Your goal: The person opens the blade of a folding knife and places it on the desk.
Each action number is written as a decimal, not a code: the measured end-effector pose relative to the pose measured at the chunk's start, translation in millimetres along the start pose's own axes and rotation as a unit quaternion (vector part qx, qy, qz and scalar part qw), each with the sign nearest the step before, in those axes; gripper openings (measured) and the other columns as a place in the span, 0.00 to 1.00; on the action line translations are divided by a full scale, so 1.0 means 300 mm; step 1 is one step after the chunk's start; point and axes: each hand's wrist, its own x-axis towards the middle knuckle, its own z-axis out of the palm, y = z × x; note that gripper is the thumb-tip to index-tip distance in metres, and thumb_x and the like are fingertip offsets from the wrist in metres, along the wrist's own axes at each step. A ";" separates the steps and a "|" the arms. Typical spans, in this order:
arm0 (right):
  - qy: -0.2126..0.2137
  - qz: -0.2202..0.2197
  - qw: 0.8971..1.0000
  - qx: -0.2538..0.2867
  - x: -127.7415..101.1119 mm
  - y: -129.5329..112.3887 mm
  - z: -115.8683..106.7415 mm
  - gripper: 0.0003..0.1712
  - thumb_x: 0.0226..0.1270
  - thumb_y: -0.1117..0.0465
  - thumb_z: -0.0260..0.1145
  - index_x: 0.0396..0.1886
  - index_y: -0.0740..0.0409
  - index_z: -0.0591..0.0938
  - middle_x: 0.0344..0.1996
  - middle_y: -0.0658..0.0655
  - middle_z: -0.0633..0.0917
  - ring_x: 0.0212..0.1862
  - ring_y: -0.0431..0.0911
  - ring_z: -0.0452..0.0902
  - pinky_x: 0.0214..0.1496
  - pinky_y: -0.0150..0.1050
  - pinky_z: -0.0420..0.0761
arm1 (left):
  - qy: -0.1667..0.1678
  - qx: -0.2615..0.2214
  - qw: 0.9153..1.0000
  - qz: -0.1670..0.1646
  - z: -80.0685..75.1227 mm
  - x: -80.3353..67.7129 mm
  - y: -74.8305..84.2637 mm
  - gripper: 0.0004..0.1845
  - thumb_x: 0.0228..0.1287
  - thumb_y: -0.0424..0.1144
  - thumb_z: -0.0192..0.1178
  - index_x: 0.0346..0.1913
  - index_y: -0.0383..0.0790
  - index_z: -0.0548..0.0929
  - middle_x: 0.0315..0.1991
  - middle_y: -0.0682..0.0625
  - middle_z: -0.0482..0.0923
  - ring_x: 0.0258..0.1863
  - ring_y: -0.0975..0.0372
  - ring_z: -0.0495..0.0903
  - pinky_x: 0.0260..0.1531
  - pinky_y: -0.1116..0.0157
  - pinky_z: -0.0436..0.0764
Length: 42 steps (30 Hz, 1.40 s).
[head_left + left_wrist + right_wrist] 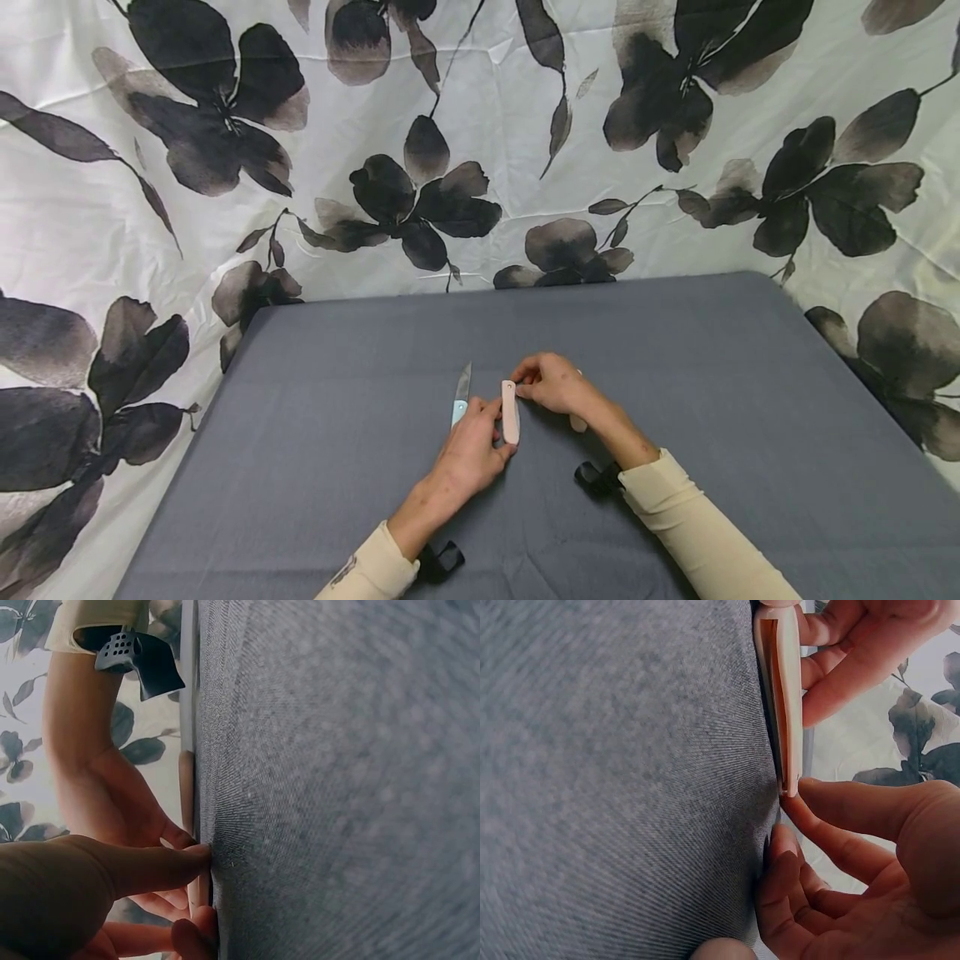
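A pale pink folding knife (510, 414), folded, stands lengthwise between the two hands in the head view. My left hand (467, 450) holds it from the left, thumb at the near end and fingers along the side. At its far end, the thumb and forefinger of my right hand (553, 385) pinch the tip. The right wrist view shows a long slot down the edge of the pink knife (786, 705). Left of the left hand lies an opened knife (462, 390) with a light blue handle, partly hidden by that hand.
Another pale pink piece (577, 423) lies under the right hand, mostly covered by it. A grey cloth (360, 375) covers the table, and a floral sheet (540, 192) hangs behind. Black wrist mounts (596, 479) sit at both wrists.
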 end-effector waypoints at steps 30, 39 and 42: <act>-0.026 -0.001 0.953 0.300 -0.053 -0.014 0.012 0.27 0.71 0.73 0.62 0.68 0.65 0.72 0.35 0.60 0.83 0.31 0.46 0.84 0.41 0.43 0.89 | 0.060 -0.145 0.987 0.042 -0.021 0.004 -0.020 0.38 0.59 0.24 0.71 0.73 0.32 0.70 0.51 0.40 0.80 0.40 0.56 0.83 0.32 0.72 0.80; -0.012 0.002 0.947 0.321 -0.059 -0.013 0.019 0.27 0.71 0.69 0.64 0.69 0.60 0.73 0.38 0.60 0.84 0.35 0.46 0.85 0.43 0.42 0.89 | 0.054 -0.204 0.977 0.017 -0.032 0.004 -0.014 0.35 0.65 0.33 0.71 0.73 0.37 0.70 0.51 0.42 0.82 0.42 0.60 0.82 0.36 0.72 0.82; -0.008 -0.002 0.945 0.328 -0.061 -0.015 0.018 0.28 0.72 0.70 0.64 0.69 0.60 0.72 0.37 0.59 0.84 0.35 0.46 0.84 0.43 0.43 0.89 | 0.060 -0.218 0.974 0.013 -0.034 0.012 -0.013 0.31 0.68 0.35 0.68 0.72 0.38 0.72 0.52 0.41 0.82 0.43 0.60 0.83 0.38 0.71 0.82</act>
